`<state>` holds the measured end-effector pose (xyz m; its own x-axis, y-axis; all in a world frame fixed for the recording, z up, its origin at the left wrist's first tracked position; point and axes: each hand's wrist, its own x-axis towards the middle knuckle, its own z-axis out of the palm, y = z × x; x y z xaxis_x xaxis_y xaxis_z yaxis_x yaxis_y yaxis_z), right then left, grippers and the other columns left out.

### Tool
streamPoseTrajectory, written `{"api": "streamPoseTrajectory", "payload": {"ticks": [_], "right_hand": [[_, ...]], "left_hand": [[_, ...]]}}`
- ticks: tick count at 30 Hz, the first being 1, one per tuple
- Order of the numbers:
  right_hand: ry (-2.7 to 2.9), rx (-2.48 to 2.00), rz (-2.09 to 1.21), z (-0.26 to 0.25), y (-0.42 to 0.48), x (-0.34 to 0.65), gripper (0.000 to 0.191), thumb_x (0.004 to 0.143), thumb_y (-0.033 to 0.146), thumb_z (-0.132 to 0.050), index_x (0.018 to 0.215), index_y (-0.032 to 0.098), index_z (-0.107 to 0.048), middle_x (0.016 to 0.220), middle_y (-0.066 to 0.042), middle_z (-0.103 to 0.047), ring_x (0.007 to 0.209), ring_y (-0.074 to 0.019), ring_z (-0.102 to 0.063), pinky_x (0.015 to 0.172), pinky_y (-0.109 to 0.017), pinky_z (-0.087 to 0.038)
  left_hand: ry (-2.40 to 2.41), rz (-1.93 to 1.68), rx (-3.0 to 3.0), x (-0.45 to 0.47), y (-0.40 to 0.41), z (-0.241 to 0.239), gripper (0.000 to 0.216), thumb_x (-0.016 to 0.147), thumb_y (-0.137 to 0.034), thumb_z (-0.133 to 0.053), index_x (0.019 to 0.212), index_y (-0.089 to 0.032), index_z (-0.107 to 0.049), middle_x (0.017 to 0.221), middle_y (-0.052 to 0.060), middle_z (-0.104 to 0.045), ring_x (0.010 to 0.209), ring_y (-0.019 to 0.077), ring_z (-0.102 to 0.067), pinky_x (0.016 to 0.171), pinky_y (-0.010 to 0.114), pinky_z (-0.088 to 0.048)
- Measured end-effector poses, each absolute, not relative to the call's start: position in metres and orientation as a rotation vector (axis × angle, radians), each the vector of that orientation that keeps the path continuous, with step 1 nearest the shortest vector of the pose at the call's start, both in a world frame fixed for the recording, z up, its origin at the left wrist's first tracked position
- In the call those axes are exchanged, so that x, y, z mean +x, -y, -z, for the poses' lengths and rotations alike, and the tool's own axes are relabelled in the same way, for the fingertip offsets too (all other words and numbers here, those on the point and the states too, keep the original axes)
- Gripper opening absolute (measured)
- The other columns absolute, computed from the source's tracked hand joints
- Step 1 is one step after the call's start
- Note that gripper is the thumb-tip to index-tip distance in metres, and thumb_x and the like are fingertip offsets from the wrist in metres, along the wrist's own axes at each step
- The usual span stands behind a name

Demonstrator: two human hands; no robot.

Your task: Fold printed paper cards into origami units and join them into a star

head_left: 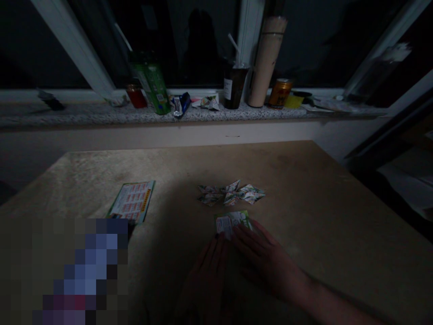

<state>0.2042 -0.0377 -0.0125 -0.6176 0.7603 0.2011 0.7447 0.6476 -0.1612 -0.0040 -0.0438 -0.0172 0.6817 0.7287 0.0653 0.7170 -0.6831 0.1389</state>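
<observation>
A small printed sheet of paper (223, 221) with a green edge lies on the table in front of me. My right hand (267, 255) rests flat over its right part, fingers stretched out and pointing up to the left. At its lower left corner, the fingertips of my left hand (208, 264) touch the paper; those fingers are straight, and the hand is in deep shadow. Just beyond the sheet is a row of folded paper pieces (232, 195) with pointed ends and a colourful print. Whether those pieces are joined, I cannot tell.
A printed leaflet (133, 201) lies on the table (287, 171) to the left, near a blurred-out patch. On the windowsill (203, 115) stand a green bottle (154, 88), a dark cup with a straw (234, 88), a tall flask (267, 63) and an orange can (280, 94).
</observation>
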Motion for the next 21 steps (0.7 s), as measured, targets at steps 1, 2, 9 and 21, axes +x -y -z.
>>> {"api": "streamPoseTrajectory", "payload": {"ticks": [1,2,9,21], "right_hand": [[2.647,-1.201,-0.145,0.012,0.0371,0.204,0.054,0.086,0.026,-0.05,0.137,0.017,-0.035,0.143,-0.007,-0.036,0.132,-0.022,-0.03,0.112,-0.046,-0.02],[2.67,-1.192,-0.202,0.0116,0.0364,0.2041,0.057,0.086,0.028,-0.05,0.139,0.018,-0.031,0.144,-0.006,-0.034,0.133,-0.0215,-0.029,0.112,-0.045,-0.019],[2.64,-1.24,-0.302,0.0148,0.0325,0.2034,0.051,0.09,0.031,-0.044,0.139,0.024,-0.03,0.141,0.0,-0.041,0.132,-0.0196,-0.031,0.113,-0.045,-0.016],[2.566,-1.261,-0.057,0.0166,0.0312,0.2034,0.04,0.087,0.027,-0.05,0.126,0.024,-0.05,0.138,-0.003,-0.045,0.129,-0.0251,-0.036,0.109,-0.053,-0.02]], "left_hand": [[-1.209,-0.175,2.782,-0.0039,0.0435,0.0168,0.071,0.081,-0.047,-0.048,0.137,-0.005,-0.035,0.141,0.016,-0.038,0.131,0.0281,-0.031,0.106,0.038,-0.026],[-1.215,-0.17,2.779,-0.0036,0.0433,0.0161,0.073,0.081,-0.05,-0.048,0.137,-0.006,-0.035,0.141,0.016,-0.038,0.13,0.0284,-0.031,0.106,0.039,-0.026],[-1.234,-0.114,2.753,-0.0005,0.0426,0.0096,0.073,0.081,-0.055,-0.047,0.135,-0.005,-0.038,0.14,0.016,-0.039,0.128,0.029,-0.035,0.104,0.038,-0.03],[-1.224,-0.144,2.729,-0.0005,0.0456,0.0189,0.079,0.08,-0.052,-0.048,0.139,-0.003,-0.029,0.143,0.018,-0.034,0.13,0.0303,-0.032,0.103,0.04,-0.031]]}}
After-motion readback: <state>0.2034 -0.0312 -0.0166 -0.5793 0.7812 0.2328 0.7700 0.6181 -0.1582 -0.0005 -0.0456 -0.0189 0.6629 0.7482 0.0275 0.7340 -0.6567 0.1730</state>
